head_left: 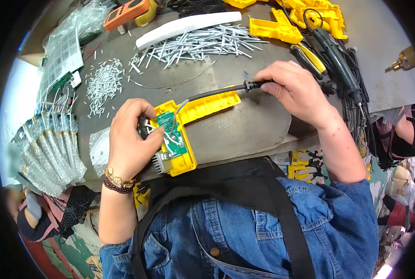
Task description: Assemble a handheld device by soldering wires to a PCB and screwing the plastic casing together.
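A yellow plastic tool housing half [207,106] lies in front of me, with its long handle part pointing right. Inside its wider end sits a green circuit board [174,139] with white wires and a finned metal heat sink [159,163] beside it. My left hand [135,137] grips the housing's left end, thumb at the board's edge; a dark round part shows partly under its fingers. My right hand [293,90] pinches a black power cable [216,91] at its ribbed strain relief [252,85], just beyond the handle's end. Blue and brown wires run from the cable to the board.
Long screws [202,42] are heaped behind the housing beside a white foam strip [189,29]; small screws [105,86] lie left. Bubble-wrapped parts [52,149] rest far left. An electric screwdriver [335,58], yellow-handled pliers [309,59] and yellow housings [277,29] lie right and back.
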`<state>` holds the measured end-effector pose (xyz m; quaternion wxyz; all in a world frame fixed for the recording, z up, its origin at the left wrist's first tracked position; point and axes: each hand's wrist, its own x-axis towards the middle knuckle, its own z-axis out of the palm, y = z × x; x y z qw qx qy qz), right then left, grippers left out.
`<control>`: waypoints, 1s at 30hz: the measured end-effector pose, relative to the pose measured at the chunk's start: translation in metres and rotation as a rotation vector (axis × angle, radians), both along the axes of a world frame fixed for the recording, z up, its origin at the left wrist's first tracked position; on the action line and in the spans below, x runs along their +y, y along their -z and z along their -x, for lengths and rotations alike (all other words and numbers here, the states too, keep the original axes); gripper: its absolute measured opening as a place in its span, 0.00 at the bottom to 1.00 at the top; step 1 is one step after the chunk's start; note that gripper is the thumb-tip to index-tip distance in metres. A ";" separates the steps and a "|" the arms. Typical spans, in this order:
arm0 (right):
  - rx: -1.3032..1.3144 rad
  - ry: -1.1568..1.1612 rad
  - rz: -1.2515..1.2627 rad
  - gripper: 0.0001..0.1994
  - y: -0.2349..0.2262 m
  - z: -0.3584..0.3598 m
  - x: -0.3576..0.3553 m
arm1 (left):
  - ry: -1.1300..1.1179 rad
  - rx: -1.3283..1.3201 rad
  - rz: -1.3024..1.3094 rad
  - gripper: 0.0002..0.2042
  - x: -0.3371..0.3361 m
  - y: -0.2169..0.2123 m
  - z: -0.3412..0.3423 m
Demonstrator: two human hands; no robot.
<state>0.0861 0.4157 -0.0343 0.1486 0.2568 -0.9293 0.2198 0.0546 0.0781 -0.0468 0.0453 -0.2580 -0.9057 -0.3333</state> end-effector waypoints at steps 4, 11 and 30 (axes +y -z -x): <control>-0.121 -0.186 0.028 0.10 -0.056 -0.001 0.014 | 0.003 -0.081 -0.021 0.12 -0.003 -0.002 -0.003; -0.184 -0.114 -0.087 0.08 -0.001 0.016 -0.014 | -0.007 -0.020 -0.056 0.12 -0.001 0.001 -0.003; -0.045 0.186 -0.491 0.26 -0.007 0.119 0.089 | 0.403 0.217 0.340 0.28 0.057 -0.029 -0.040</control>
